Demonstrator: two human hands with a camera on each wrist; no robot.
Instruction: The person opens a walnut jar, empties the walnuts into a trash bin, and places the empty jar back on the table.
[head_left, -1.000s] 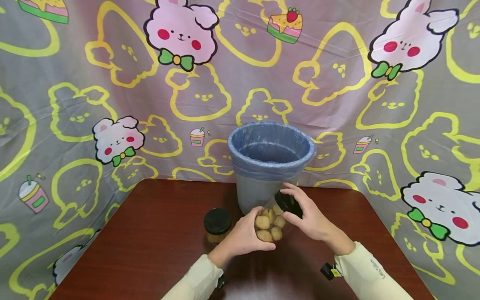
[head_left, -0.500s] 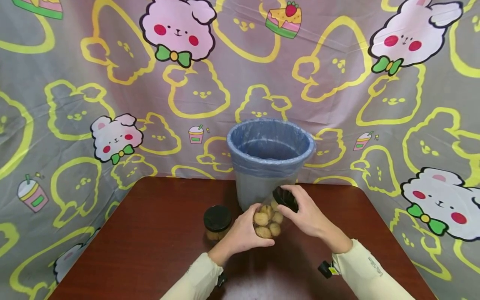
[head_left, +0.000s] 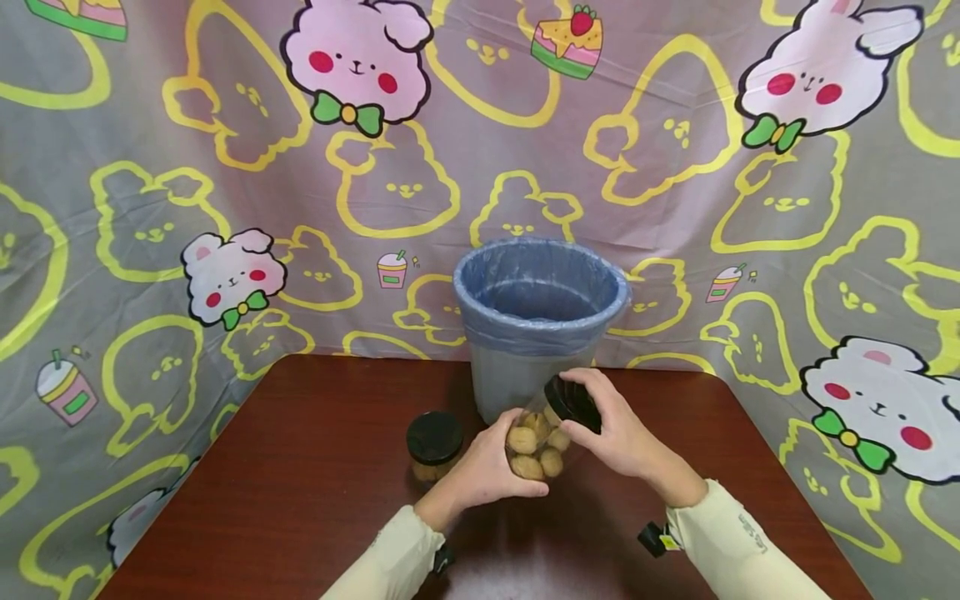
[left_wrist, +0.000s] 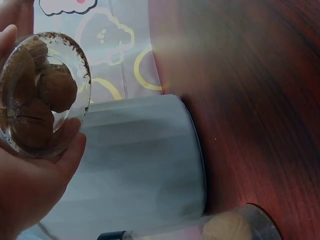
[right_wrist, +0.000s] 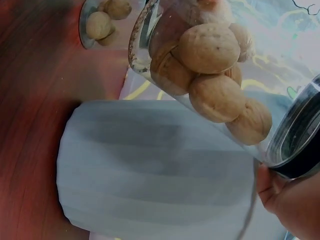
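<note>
A clear jar of walnuts (head_left: 536, 446) is tilted in front of the bin, its black lid (head_left: 574, 403) pointing up and to the right. My left hand (head_left: 491, 467) grips the jar's body from the left, the thumb along its near side. On the other side, my right hand (head_left: 618, 433) holds the lid between thumb and fingers. Several walnuts (right_wrist: 207, 75) lie against the glass in the right wrist view. The left wrist view looks at the jar's round bottom (left_wrist: 82, 75). A second walnut jar (head_left: 435, 439) with a black lid stands upright left of my left hand.
Behind the jar stands a grey bin (head_left: 506, 379) lined with a blue bag (head_left: 468, 304), its mouth facing up. The dark red-brown table (head_left: 315, 467) runs back to a patterned cloth (head_left: 405, 196), which also hangs at both sides.
The right thumb and fingers have shifted slightly with the lid, first left, then back right. The left hand keeps its grip, and the jar stays nearly in place.
</note>
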